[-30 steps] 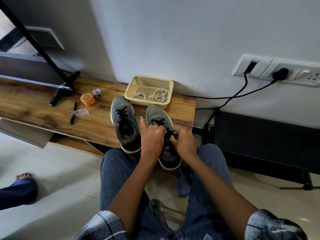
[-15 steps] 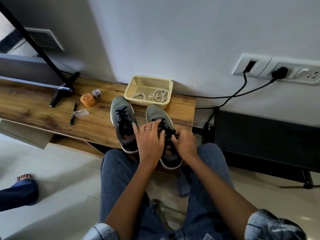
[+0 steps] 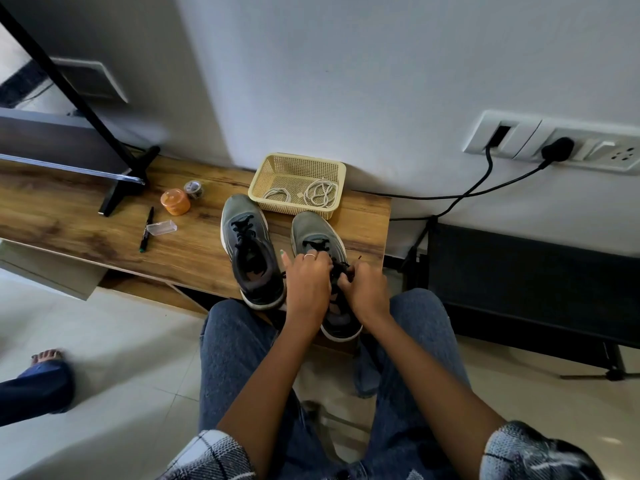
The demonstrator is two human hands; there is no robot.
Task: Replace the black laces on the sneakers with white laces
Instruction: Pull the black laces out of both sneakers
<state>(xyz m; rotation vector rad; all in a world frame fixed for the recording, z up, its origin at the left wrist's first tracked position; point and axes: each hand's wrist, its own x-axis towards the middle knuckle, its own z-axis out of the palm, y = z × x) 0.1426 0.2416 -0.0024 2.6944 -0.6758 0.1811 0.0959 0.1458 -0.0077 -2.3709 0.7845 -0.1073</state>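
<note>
Head view, centre frame: both hands sit on the right-hand sneaker (image 3: 313, 233), left hand (image 3: 306, 284) and right hand (image 3: 367, 289) pinched shut on its black lace (image 3: 341, 271) at the knot. The other sneaker (image 3: 247, 244) is just beside it, laces still in. White laces (image 3: 320, 192) wait in the basket (image 3: 273, 168), upper centre. Risk, as I judge it: this shoe's heel overhangs the wooden shelf (image 3: 86, 220) edge (lower centre), so 1 hard tug could drag it off, or only tighten the knot.
</note>
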